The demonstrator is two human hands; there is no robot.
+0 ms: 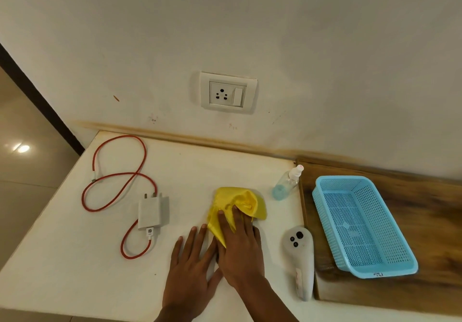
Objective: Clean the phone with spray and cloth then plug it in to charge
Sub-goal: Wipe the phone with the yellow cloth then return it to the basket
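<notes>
Yellow cloth [237, 206] crumpled beside upright spray bottle [287, 183].

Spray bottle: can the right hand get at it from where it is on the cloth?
Probably yes. The spray bottle stands just beyond the yellow cloth, with nothing between it and the right hand.

The white bench [105, 259] carries a yellow cloth [240, 204] under the right grip [241, 251], charger [153, 212] and red cable [112, 179] leftward, spray bottle [287, 183] beyond, phone case [301, 259] and blue basket [360, 224] rightward.
</notes>
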